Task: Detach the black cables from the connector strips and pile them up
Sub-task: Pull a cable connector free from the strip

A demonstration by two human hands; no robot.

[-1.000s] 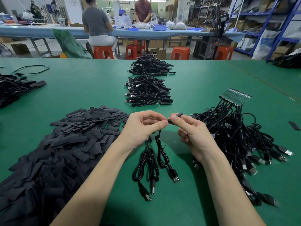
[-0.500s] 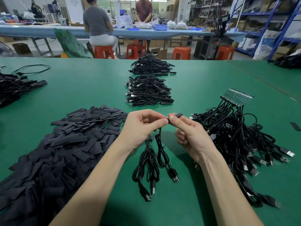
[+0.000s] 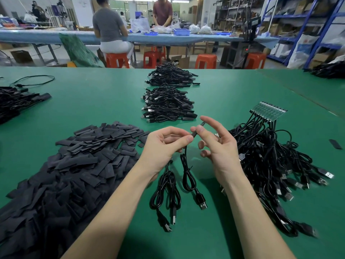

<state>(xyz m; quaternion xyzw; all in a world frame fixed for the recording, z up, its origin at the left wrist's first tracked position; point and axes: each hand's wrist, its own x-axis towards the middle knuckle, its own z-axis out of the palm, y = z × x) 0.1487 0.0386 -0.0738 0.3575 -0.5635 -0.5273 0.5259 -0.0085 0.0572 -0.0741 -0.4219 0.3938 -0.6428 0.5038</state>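
Left of my hands, a heap of black strips (image 3: 74, 165) is lying on the green table (image 3: 93, 101). My left hand (image 3: 162, 146) is pinching a black cable (image 3: 186, 165) below its tip; my right hand (image 3: 218, 146), fingers spread, is pinching that tip. At right, the cable bundle (image 3: 270, 156) is hanging from its connector strip (image 3: 268, 113).

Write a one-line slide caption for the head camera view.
Both hands, left and right, pinch one black cable above a green table, between a heap of black strips and tangled cables.
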